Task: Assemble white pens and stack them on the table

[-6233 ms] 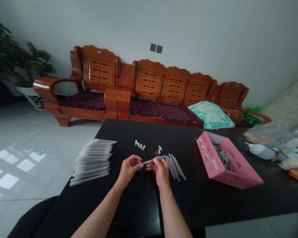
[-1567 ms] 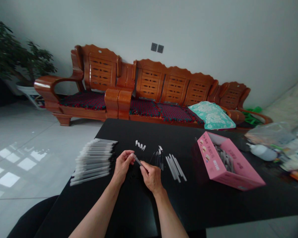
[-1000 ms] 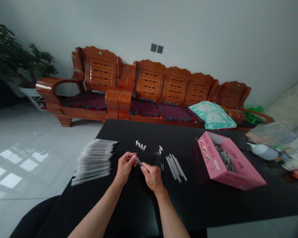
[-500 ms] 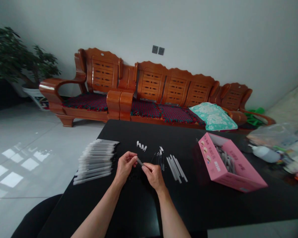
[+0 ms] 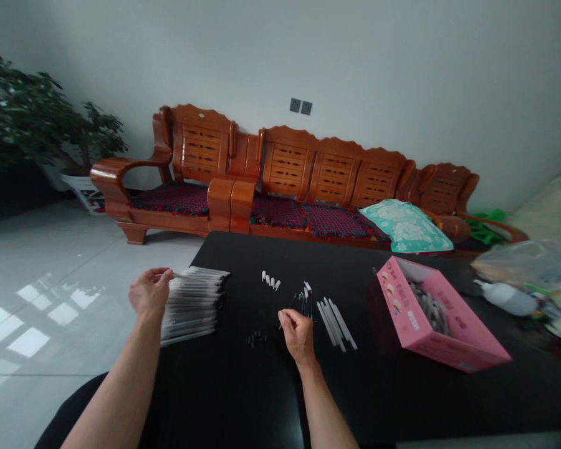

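My left hand (image 5: 150, 293) is closed at the far left end of a row of pale, pen-like sticks (image 5: 194, 305) with dark right ends. Its fingertips pinch the end of one thin pale stick at the top of the row. Near the middle of the black table, my right hand (image 5: 299, 333) is closed in a pinch; whatever it holds is too small to make out. Just beyond it lie thin dark rods (image 5: 303, 304), partly hidden by the fingers. Several white tubes (image 5: 333, 321) lie to its right, and small black pieces (image 5: 257, 338) to its left. Small white caps (image 5: 271, 280) stand further back.
A pink box (image 5: 453, 340) holding greyish sticks stands on the right of the black table (image 5: 243, 399). Beyond it are a white bottle (image 5: 509, 299) and a clear plastic bag (image 5: 518, 259). A wooden sofa (image 5: 287, 162) lines the wall behind; a potted plant (image 5: 81, 134) stands left.
My hands, together around a short greyish piece before, are now apart. The left has moved left to the row of sticks; the right is slightly lower. The small black pieces have come into clear view.
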The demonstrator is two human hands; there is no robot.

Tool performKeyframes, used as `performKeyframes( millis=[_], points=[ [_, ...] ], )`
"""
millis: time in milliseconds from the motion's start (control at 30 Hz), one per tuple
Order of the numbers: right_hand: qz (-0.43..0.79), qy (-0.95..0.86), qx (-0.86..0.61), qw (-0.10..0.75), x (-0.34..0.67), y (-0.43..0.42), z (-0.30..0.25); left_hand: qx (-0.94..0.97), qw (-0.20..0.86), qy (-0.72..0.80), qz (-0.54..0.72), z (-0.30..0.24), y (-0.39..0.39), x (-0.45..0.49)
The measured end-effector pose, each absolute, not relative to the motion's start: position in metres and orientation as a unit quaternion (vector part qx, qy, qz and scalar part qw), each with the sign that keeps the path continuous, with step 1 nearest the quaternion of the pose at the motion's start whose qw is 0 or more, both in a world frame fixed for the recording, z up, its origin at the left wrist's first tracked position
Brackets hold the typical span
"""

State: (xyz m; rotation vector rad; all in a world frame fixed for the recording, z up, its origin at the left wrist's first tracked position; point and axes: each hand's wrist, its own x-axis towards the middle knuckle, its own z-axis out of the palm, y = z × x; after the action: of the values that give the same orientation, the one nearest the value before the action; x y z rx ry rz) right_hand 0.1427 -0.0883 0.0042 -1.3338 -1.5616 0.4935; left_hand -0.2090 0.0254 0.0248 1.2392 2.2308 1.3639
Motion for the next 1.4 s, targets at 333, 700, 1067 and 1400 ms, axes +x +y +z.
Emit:
performKeyframes(
  millis=[333,700,1067,1400],
  points=[
    [0.195,-0.649,-0.549,0.489,0.143,-0.089,0.004,0.437,0.117,0.815,0.363,0.014,0.035,-0.219],
    [0.149,-0.617,-0.586,0.503,0.15,-0.086,0.006,0.475,0.037,0.78,0.406,0.041,0.021,-0.185],
    [-0.052,-0.529,-0.816,0.227,0.226,-0.09,0.01,0.614,0.287,0.524,0.516,0.024,-0.019,-0.029],
    [-0.009,-0.538,-0.833,0.13,0.24,-0.09,0.005,0.787,0.233,0.497,0.282,0.002,-0.039,0.023]
  ],
)
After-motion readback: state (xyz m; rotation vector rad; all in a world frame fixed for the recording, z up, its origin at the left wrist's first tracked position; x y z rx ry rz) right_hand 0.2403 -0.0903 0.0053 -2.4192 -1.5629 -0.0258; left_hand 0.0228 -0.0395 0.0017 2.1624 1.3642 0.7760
